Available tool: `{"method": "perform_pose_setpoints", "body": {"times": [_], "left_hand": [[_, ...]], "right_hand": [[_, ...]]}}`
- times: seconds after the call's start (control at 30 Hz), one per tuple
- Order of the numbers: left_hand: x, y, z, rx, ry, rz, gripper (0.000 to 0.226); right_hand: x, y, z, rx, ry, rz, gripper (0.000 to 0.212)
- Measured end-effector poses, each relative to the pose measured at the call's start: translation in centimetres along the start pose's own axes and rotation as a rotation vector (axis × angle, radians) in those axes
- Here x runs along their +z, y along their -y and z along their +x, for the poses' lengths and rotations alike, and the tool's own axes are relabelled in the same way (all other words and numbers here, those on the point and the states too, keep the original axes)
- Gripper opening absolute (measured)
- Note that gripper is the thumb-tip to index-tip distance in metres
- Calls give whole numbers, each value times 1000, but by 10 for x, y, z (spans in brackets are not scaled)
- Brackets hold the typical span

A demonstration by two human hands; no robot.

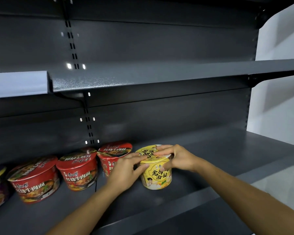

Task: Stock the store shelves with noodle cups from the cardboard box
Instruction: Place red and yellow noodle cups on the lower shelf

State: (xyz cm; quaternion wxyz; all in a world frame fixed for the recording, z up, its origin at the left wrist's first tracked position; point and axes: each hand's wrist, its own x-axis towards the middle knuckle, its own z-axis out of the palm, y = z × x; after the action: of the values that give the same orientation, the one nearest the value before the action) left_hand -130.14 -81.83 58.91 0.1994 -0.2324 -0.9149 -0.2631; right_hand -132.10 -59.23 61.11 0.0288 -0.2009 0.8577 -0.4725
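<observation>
Fingers (137, 157) of our left hand (124, 172) and right hand (178, 157) curl round yellow noodle cup (157, 179), upright on lower shelf (227, 150), red cup (115, 150) just left of it.

Both forearms reach forward, left hand (125, 169) and right hand (178, 157) gripping the yellow cup (155, 178) with curled fingers (165, 150).

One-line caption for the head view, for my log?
Left hand and right hand hold a yellow noodle cup on the dark shelf, beside three red cups.
</observation>
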Motion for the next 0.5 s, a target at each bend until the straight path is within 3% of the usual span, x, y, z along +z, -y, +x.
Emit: {"method": "perform_pose_setpoints", "body": {"times": [0.33, 0.5], "left_hand": [[19, 1, 24, -88, -43, 285, 51], [16, 14, 31, -29, -145, 499, 42]], "right_hand": [[-15, -34, 42, -64, 33, -72, 59], [-17, -43, 56, -90, 39, -35, 60]]}}
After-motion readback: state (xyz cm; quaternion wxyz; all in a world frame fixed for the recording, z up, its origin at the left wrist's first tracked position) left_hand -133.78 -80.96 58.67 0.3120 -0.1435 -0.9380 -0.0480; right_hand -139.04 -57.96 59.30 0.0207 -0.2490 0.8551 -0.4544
